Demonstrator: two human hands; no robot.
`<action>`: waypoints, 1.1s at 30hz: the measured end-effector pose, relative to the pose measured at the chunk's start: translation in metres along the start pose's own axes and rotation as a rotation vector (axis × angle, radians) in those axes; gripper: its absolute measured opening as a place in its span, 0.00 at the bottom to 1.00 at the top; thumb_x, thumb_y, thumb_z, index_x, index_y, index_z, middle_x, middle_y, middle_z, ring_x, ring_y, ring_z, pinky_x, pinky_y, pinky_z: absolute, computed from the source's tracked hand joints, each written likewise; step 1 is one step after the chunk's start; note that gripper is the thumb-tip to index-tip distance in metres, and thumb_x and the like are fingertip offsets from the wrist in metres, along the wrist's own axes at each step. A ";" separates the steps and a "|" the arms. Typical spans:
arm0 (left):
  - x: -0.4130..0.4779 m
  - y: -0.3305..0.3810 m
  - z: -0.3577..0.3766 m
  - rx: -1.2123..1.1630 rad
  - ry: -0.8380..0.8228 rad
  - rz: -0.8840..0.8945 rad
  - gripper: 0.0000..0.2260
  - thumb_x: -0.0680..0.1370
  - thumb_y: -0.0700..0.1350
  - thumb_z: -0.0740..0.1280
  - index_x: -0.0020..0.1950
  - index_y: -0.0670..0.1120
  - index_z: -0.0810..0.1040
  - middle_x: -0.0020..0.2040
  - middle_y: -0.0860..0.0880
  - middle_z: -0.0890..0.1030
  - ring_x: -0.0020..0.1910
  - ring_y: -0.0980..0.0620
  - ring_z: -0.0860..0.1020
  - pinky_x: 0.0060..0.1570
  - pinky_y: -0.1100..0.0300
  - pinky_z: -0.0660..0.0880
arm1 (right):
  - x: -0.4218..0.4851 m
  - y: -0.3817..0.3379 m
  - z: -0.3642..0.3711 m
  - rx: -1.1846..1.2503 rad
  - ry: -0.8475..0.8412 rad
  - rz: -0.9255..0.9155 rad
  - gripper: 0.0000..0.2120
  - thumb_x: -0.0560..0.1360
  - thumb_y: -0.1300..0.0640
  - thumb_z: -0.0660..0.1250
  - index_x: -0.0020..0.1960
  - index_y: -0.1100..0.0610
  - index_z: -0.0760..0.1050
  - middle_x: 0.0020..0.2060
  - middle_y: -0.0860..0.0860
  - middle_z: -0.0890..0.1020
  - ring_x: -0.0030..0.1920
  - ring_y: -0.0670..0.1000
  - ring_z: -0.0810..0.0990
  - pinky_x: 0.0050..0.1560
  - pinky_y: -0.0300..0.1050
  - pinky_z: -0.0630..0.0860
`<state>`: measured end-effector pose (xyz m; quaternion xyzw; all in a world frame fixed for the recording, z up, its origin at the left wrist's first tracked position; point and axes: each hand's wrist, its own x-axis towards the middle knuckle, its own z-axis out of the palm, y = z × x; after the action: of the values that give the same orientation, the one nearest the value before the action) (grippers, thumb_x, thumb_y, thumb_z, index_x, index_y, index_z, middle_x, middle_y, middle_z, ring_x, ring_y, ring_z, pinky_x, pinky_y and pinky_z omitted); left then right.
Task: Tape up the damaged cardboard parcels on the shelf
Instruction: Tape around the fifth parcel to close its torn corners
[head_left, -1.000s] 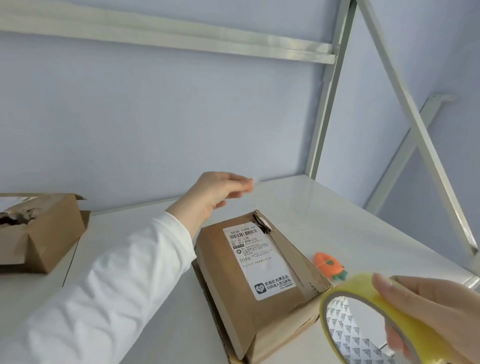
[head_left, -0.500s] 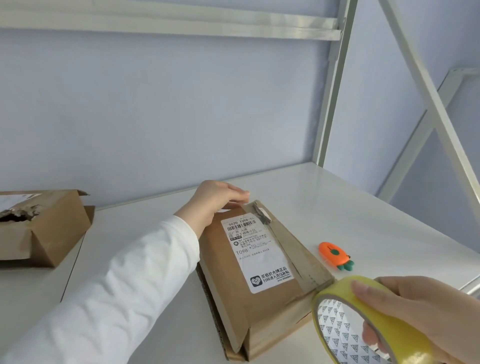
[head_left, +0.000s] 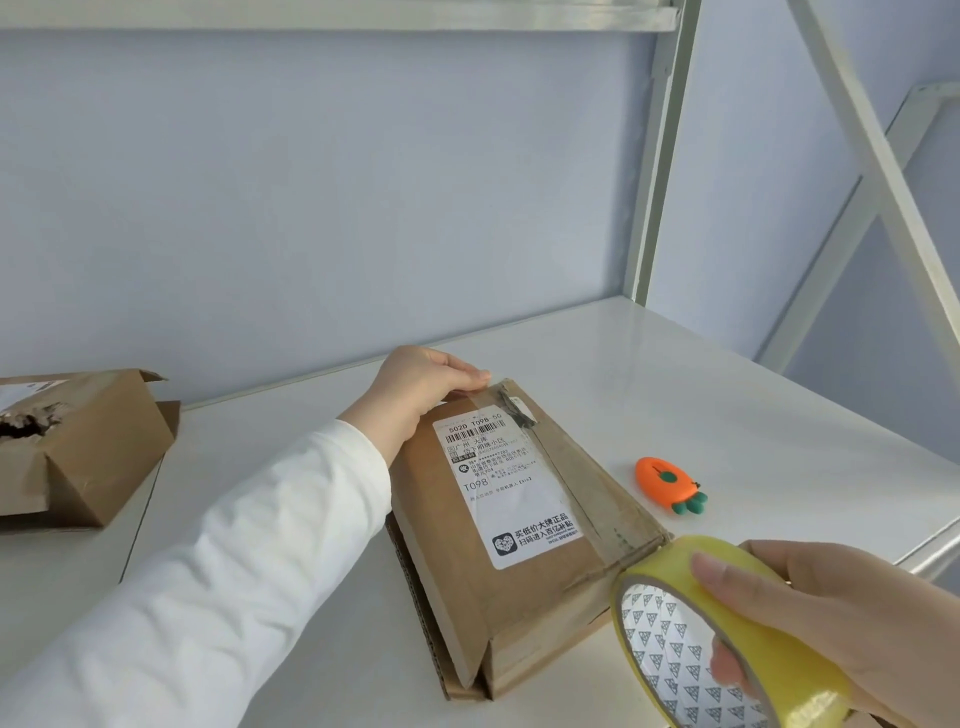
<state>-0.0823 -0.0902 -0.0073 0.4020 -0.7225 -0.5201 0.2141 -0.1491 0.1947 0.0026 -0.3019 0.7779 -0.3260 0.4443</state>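
Left grip (head_left: 423, 387), fingers nearly straight, steadies the labelled parcel (head_left: 519, 519); right grip (head_left: 831, 623) clasps the tape roll (head_left: 769, 660); apparently no fresh tape laid, torn parcel (head_left: 98, 452) untaped.

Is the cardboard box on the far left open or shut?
Open: the left box has a raised flap and a ragged hole on top.
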 end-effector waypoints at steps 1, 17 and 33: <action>0.001 0.000 0.000 0.004 0.006 0.000 0.04 0.69 0.42 0.76 0.37 0.46 0.81 0.29 0.54 0.80 0.28 0.59 0.76 0.29 0.70 0.72 | -0.001 0.000 0.001 0.011 -0.006 -0.008 0.52 0.31 0.23 0.68 0.43 0.59 0.79 0.33 0.55 0.85 0.32 0.51 0.82 0.37 0.44 0.76; 0.009 -0.008 0.004 0.164 0.042 0.030 0.05 0.71 0.46 0.75 0.37 0.49 0.81 0.36 0.51 0.80 0.37 0.54 0.77 0.48 0.60 0.73 | -0.004 0.003 0.005 0.009 0.031 0.004 0.44 0.31 0.19 0.62 0.35 0.48 0.81 0.36 0.54 0.85 0.38 0.55 0.83 0.53 0.57 0.77; 0.025 0.003 0.005 0.446 -0.177 -0.111 0.05 0.75 0.42 0.70 0.40 0.48 0.77 0.37 0.49 0.77 0.36 0.51 0.75 0.39 0.60 0.74 | -0.003 -0.007 0.008 0.057 -0.002 0.006 0.29 0.53 0.35 0.60 0.43 0.56 0.77 0.31 0.48 0.85 0.28 0.44 0.79 0.34 0.36 0.76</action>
<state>-0.1019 -0.1065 -0.0091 0.4312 -0.8122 -0.3920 0.0271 -0.1400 0.1904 0.0066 -0.2872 0.7689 -0.3465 0.4542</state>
